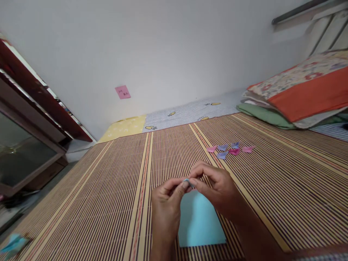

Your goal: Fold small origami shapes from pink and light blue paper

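At the far edge of the blue sheet (pixel 201 221): a small folded paper (pixel 187 180), pinched between both hands.
Left hand (pixel 166 208): thumb and forefinger closed on the folded paper, palm beside the sheet's left edge.
Right hand (pixel 216 186): thumb and fingertips pressed together on the same paper, by the sheet's far right corner.
Six folded pieces (pixel 234 151): pink and bluish, on the striped mat (pixel 114 188), beyond the sheet to its right.

Small pale-blue folded paper (pixel 186 180), partly hidden, pinched by left hand (pixel 167 206) and right hand (pixel 216 185), light-blue sheet (pixel 201 223) lying flat beneath.
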A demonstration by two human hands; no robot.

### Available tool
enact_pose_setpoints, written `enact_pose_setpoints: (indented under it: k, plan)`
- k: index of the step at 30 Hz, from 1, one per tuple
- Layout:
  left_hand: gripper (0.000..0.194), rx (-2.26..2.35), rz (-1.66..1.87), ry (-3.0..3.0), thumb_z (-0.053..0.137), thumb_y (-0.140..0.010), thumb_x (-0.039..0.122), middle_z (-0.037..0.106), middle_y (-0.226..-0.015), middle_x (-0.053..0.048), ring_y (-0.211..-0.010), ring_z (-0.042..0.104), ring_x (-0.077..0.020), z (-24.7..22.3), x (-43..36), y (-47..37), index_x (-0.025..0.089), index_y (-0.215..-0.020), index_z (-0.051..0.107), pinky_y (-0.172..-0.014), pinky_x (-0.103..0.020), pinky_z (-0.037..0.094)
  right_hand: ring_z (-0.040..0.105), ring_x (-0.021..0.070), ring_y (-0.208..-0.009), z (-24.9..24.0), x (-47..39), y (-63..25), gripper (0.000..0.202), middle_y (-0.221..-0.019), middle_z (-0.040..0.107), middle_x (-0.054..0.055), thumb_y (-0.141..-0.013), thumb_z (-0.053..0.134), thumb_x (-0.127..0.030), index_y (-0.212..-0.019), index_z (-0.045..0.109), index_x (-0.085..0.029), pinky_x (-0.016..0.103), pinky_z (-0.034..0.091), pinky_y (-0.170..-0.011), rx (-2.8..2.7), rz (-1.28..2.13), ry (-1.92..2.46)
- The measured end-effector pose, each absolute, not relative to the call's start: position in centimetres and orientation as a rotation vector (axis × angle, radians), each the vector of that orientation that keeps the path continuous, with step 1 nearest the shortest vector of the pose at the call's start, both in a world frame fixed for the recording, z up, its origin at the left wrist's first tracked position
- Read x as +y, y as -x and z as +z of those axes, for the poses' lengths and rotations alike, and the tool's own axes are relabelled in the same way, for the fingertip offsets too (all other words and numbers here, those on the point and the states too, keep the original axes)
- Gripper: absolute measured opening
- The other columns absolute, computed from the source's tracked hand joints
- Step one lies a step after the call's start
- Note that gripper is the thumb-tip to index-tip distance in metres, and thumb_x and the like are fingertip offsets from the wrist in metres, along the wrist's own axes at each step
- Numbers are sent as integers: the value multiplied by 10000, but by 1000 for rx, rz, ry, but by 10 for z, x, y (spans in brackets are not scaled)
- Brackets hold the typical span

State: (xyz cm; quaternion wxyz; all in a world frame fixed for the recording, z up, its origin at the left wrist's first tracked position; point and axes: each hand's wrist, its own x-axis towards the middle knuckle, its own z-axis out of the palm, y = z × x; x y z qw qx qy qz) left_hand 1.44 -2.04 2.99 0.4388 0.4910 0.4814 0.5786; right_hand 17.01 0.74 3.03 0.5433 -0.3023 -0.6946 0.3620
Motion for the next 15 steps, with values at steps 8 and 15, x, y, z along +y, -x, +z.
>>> enact_pose_setpoints:
  k: [8, 15]
  plan:
    - [113, 1172, 1390, -1253, 777, -826, 299, 774, -715, -19, -672, 706, -152, 30, -21, -14, 209, -863, 834, -654, -231, 555, 548, 152, -748, 27, 5, -162, 165, -801, 565, -4, -876, 562, -50, -796, 555, -194, 294, 426, -672, -1697, 541, 765]
    - [167, 1232, 1405, -1292, 776, -826, 341, 734, -688, -12, -615, 645, -131, 27, -21, -13, 184, -871, 812, -586, -219, 508, 565, 157, -803, 26, 5, -159, 133, -857, 581, 9, -917, 553, -70, -857, 577, -186, 294, 439, -706, -1762, 515, 723]
